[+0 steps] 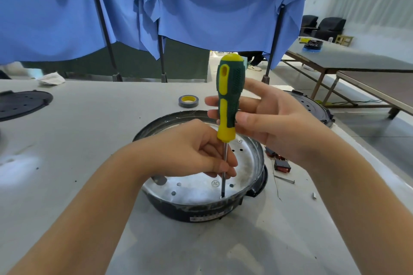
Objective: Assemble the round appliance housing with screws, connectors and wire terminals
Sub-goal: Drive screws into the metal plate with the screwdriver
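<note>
The round black housing (201, 212) sits on the table in front of me, with a shiny metal plate (196, 190) full of small holes inside it. A green and yellow screwdriver (230, 87) stands upright, its tip down on the plate near the front rim. My left hand (192, 152) pinches the metal shaft just under the handle. My right hand (268, 116) holds the handle between thumb and nearly straight fingers.
A roll of grey tape (188, 101) lies behind the housing. Red and black switch parts (282, 165), a long screw (284, 179) and a small metal piece (314, 195) lie to the right. Black round covers rest at far left (22, 102) and right (312, 105).
</note>
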`<state>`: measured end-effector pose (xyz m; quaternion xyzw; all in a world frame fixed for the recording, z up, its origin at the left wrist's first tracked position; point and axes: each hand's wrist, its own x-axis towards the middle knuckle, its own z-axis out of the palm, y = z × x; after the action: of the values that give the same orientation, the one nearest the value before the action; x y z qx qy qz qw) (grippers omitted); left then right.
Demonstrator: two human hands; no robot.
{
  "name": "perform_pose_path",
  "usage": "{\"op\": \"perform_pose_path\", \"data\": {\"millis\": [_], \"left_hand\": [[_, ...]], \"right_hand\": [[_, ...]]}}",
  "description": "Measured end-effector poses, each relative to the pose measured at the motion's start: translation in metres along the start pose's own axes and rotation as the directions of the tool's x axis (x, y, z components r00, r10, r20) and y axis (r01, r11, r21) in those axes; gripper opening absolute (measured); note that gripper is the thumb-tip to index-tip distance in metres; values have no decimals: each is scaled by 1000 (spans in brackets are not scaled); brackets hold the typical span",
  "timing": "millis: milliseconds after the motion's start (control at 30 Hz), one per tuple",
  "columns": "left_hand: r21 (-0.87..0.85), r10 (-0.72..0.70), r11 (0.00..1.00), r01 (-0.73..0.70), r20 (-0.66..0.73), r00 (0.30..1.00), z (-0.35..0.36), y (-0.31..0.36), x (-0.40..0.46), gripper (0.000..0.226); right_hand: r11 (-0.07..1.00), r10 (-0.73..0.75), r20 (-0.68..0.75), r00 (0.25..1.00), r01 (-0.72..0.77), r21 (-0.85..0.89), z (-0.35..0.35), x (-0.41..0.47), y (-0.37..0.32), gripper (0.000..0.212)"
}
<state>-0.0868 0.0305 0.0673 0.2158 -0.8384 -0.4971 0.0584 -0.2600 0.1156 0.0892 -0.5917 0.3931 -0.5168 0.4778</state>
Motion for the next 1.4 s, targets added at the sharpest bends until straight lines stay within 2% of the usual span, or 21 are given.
{"op": "perform_pose_path", "data": {"millis": [200,367,533,633,700,767,867,1033,1100,1200,1267,1333,1400], "left_hand": [[1,7,1000,-7,35,999,1,1,-1,14],[102,48,994,-41,-67,997,3,3,1,14],[108,85,991,-74,-106,991,4,3,1,14],[82,88,993,-81,-81,993,4,2,1,11],[29,63,998,-61,-67,996,3,1,2,14],[11,45,999,-45,-58,997,3,0,2,13],[6,37,999,-37,-24,999,3,0,2,15],[2,29,1000,-29,14,999,2,0,1,15],[36,33,999,-32,-18,999,2,0,2,14],[55,29,998,-26,-66,997,5,-2,5,28],[54,25,998,-21,-77,997,6,-3,6,37],[41,22,999,-19,-88,996,7,-4,7,36],[31,18,999,-14,-102,995,7,-5,7,31]], "right_hand": [[956,-84,-50,995,66,-286,3,-3,-3,41],[918,-143,-102,984,94,-386,16,-4,-7,43],[873,-178,-205,962,58,-485,23,-3,-5,43],[924,-116,-155,981,50,-378,19,-4,-9,53],[977,-55,-119,991,29,-210,14,-4,-10,63],[998,-22,-92,996,16,-61,9,-5,-10,61],[1000,-9,-64,998,8,-14,2,-5,-9,61],[968,-73,-90,993,49,-246,1,-4,-9,56],[935,-113,-124,986,64,-348,5,-4,-9,43],[909,-180,-158,971,103,-404,13,-4,-7,31],[855,-240,-203,949,108,-507,19,-2,-4,36],[803,-288,-248,925,92,-588,23,-1,-1,40],[799,-267,-264,927,60,-599,26,-1,-3,40]]}}
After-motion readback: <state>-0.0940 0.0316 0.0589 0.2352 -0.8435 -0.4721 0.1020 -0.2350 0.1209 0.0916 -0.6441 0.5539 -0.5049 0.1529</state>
